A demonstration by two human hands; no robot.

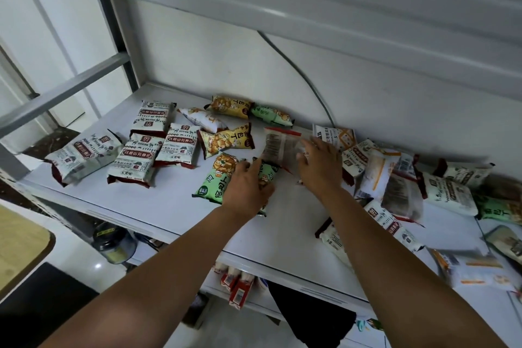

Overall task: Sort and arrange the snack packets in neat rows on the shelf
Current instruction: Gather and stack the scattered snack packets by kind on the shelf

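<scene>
My left hand (248,186) rests on a green snack packet (216,179) near the middle of the white shelf (158,203), fingers curled over its right side. My right hand (319,164) holds a clear, red-edged packet (278,147) lifted just above the shelf. To the left lie several white-and-maroon packets (135,158) side by side. Behind my hands are yellow packets (226,143) and another green packet (271,115). A loose heap of mixed packets (395,178) lies on the right.
An upper shelf (310,8) overhangs the work area. A grey cable (296,70) runs down the back wall. Below the shelf sit red-and-white cartons (237,285) and a dark jar (115,243). A metal frame bar (65,90) crosses at left.
</scene>
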